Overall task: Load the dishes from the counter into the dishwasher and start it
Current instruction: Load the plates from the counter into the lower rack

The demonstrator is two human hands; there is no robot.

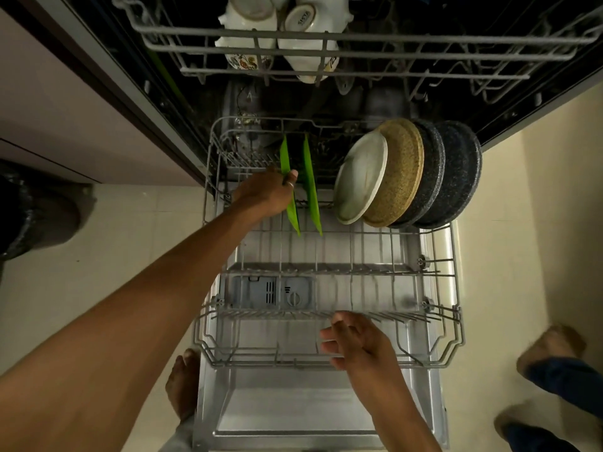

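Observation:
The dishwasher's lower rack (326,236) is pulled out over the open door (293,409). Two thin green plates stand on edge in it. My left hand (264,194) is shut on the left green plate (295,216); the other green plate (311,187) stands just to its right, untouched. Further right lean a white plate (360,177), a tan speckled plate (403,164) and two dark speckled plates (456,171). My right hand (355,340) hovers with fingers apart over the rack's front rim, holding nothing. White mugs (257,31) sit upside down in the upper rack (424,50).
The detergent compartment (270,291) shows through the rack on the door. My bare foot (182,383) stands left of the door. Another person's feet (548,347) are on the tiled floor at the right. A dark bag (19,207) sits at the left by the cabinet.

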